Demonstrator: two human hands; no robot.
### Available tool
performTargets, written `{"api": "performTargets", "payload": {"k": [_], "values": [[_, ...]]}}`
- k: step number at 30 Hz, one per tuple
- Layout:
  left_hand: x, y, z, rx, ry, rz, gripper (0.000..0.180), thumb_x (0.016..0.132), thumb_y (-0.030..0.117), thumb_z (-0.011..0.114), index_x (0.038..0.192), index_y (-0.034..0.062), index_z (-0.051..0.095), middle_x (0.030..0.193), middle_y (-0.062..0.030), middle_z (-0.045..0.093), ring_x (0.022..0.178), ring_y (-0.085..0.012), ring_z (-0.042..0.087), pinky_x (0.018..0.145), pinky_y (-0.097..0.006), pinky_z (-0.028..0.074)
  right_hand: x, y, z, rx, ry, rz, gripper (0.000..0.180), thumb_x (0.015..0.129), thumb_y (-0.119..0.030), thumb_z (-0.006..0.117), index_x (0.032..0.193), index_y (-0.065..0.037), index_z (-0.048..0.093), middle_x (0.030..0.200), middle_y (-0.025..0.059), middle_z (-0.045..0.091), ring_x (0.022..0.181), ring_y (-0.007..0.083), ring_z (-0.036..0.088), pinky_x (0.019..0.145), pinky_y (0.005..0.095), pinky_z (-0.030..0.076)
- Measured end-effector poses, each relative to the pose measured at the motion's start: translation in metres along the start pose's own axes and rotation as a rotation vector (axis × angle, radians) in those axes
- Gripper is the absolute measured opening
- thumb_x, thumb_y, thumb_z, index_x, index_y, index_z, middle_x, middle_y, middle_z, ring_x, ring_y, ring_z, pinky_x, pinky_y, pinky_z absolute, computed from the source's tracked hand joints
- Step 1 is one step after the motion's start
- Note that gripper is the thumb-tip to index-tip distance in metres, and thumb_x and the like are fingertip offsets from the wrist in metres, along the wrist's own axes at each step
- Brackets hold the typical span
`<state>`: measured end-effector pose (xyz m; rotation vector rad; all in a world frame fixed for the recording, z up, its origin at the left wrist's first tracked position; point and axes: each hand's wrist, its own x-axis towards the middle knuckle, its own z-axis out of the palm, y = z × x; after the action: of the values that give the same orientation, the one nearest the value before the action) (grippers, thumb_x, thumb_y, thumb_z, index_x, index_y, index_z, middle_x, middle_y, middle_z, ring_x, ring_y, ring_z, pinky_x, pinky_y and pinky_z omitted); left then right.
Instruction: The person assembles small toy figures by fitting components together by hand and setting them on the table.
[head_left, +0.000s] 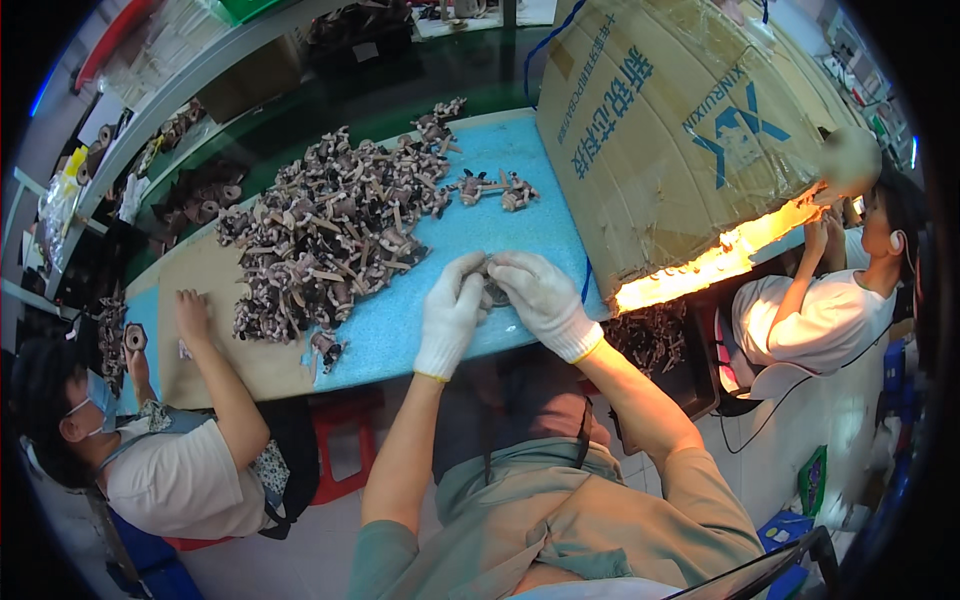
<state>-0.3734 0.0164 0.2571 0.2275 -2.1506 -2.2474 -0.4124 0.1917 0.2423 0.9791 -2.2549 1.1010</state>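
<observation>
White knit gloves cover both my hands, which meet over the near edge of the blue foam-covered table [515, 235]. My left hand [452, 308] and my right hand [543, 300] are closed around one small dark grey piece [494, 290], mostly hidden by the gloves. Its exact kind does not show. Left of them is a large heap of small brown and pinkish figurine-like pieces [335, 220]. Two or three similar pieces [498, 190] lie apart beyond my hands, and a single figurine-like piece [326, 348] sits at the near edge.
A big cardboard box [665, 120] stands to the right, its lower edge brightly lit. A co-worker [180, 460] sits at the left with a brown round part [134, 338]. Another co-worker [820, 310] works at the right. Below the table is a red stool [345, 450].
</observation>
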Motion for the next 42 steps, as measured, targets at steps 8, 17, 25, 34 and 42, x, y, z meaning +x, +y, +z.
{"api": "performTargets", "payload": {"k": [8, 17, 25, 34, 42], "values": [[0.011, 0.022, 0.021, 0.102, -0.056, -0.099, 0.042, 0.108, 0.027, 0.065, 0.138, -0.002, 0.067, 0.1, -0.0068, 0.075, 0.078, -0.0104, 0.066, 0.063, -0.025, 0.053, -0.016, -0.034, -0.046, -0.03, 0.078, 0.067, 0.038, 0.091, -0.003, 0.073, 0.129, -0.005, 0.067, 0.129, 0.0208, 0.069, 0.115, 0.0413, 0.069, 0.095, 0.0447, 0.058], [0.025, 0.023, 0.017, 0.096, -0.102, -0.214, 0.032, 0.104, 0.019, 0.069, 0.126, -0.0039, 0.071, 0.098, -0.0056, 0.073, 0.077, -0.0092, 0.065, 0.064, -0.024, 0.05, -0.269, 0.069, -0.132, -0.28, -0.218, 1.098, 0.043, 0.096, -0.033, 0.076, 0.126, -0.002, 0.072, 0.113, 0.0209, 0.077, 0.104, 0.0383, 0.075, 0.093, 0.0482, 0.06], [0.023, 0.023, 0.022, 0.093, -0.091, -0.224, 0.03, 0.104, 0.016, 0.068, 0.125, -0.0041, 0.071, 0.1, -0.0054, 0.073, 0.077, -0.0093, 0.066, 0.066, -0.025, 0.052, -0.304, 0.128, -0.075, -0.711, -0.315, 1.443, 0.083, 0.093, -0.046, 0.081, 0.158, -0.008, 0.046, 0.152, 0.0228, 0.052, 0.131, 0.0435, 0.058, 0.106, 0.0507, 0.055], [0.011, 0.031, 0.02, 0.029, -0.065, -0.16, 0.046, 0.106, 0.025, 0.067, 0.139, -0.0067, 0.064, 0.11, -0.0096, 0.074, 0.081, -0.0115, 0.068, 0.067, -0.024, 0.052, -0.386, 0.108, -0.128, -0.359, 0.155, 1.397, 0.054, 0.092, -0.033, 0.084, 0.13, 0.002, 0.069, 0.118, 0.0238, 0.075, 0.109, 0.0384, 0.073, 0.099, 0.0447, 0.056], [0.012, 0.005, 0.011, 0.317, -0.143, -0.018, 0.041, 0.102, 0.024, 0.073, 0.134, 0.0003, 0.068, 0.106, -0.0016, 0.069, 0.084, -0.0078, 0.065, 0.066, -0.024, 0.05, -0.337, 0.057, -0.154, 0.409, 0.683, 1.437, 0.034, 0.1, -0.026, 0.078, 0.122, 0.0, 0.074, 0.111, 0.0095, 0.076, 0.1, 0.0158, 0.069, 0.089, 0.0306, 0.056]]}}
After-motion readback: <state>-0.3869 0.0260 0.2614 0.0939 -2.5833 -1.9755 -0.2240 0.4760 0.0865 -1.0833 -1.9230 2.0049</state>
